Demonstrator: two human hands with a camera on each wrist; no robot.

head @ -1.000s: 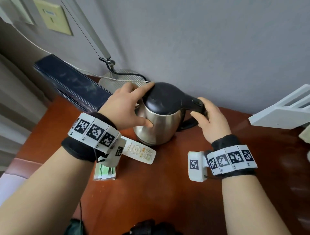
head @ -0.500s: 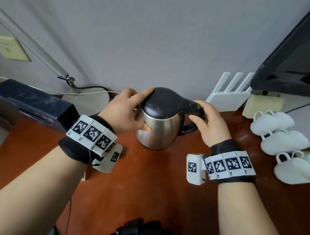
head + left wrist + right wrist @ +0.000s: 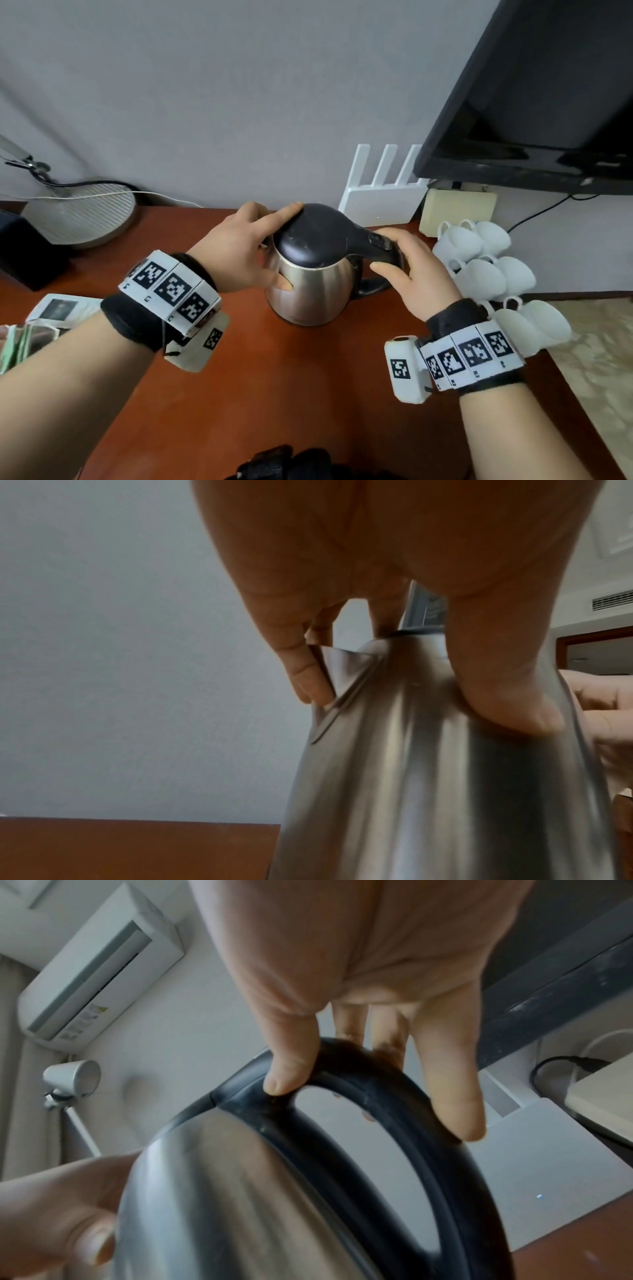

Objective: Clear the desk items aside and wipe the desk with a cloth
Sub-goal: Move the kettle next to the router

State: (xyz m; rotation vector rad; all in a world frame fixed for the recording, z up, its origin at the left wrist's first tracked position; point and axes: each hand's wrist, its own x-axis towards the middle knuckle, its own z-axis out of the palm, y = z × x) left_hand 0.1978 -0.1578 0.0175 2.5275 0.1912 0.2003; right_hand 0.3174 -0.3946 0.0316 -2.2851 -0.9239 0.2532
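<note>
A stainless steel kettle (image 3: 308,284) with a black lid and handle stands upright at the middle of the red-brown desk (image 3: 274,394); whether its base touches the wood is unclear. My left hand (image 3: 274,246) grips its upper body, thumb (image 3: 507,691) pressed on the steel and fingers over the lid and spout. My right hand (image 3: 394,253) grips the black handle (image 3: 377,1123) from above, fingers curled over it. No cloth is in view.
Right of the kettle lie several white cups (image 3: 479,270) near the desk's right edge. A white router (image 3: 380,202), a beige box (image 3: 459,209) and a dark TV (image 3: 531,102) stand behind. A lamp base (image 3: 82,212), black box (image 3: 20,250) and remote (image 3: 58,308) sit left.
Both hands have carried the kettle to the right, away from the lamp base and the remote, toward the router and cups. The holds on the body and the handle are unchanged.
</note>
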